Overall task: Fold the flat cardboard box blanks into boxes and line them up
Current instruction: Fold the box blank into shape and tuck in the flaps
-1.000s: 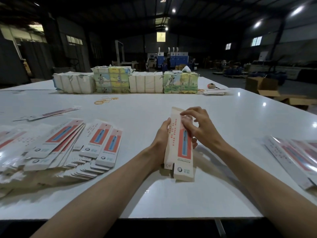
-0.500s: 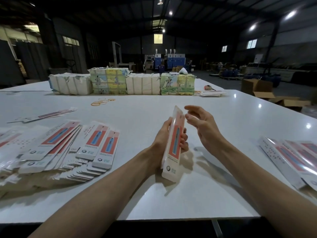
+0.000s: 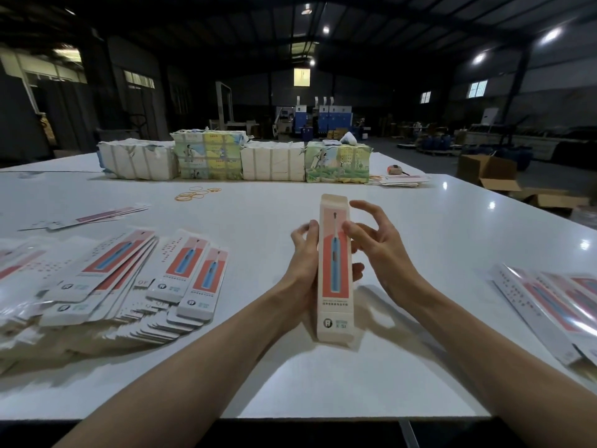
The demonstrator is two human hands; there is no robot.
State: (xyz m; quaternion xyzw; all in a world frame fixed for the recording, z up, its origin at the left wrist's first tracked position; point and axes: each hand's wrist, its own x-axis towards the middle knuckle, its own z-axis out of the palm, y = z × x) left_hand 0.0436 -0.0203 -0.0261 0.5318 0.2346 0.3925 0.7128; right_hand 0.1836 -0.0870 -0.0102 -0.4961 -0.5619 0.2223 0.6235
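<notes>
box: here it is, the box (image 3: 334, 270), opened into a long sleeve, standing nearly upright just above the table, its top flap pointing to 12 o'clock, printed face toward the camera
left hand: the left hand (image 3: 302, 270) grips the box from its 9 o'clock side, thumb along the left edge, fingers wrapped behind and peeking out on the far side
right hand: the right hand (image 3: 378, 250) is loose at 3 o'clock of the box, fingers spread and lightly curled, one fingertip at the box's right edge, nothing grasped
table: the white table (image 3: 290, 367), glossy, lamp glare on it
flat blanks: a fanned pile of flat blanks (image 3: 129, 279) at 9 o'clock from the box, well apart
more blanks: a second stack (image 3: 555, 305) at 3 o'clock, by the table edge
rubber bands: rubber bands (image 3: 197, 194) loose at 11 o'clock
bundles: a row of wrapped bundles (image 3: 235, 158) across 12 o'clock, far side of the table
carton: an open brown carton (image 3: 487, 169) on the floor at 2 o'clock
</notes>
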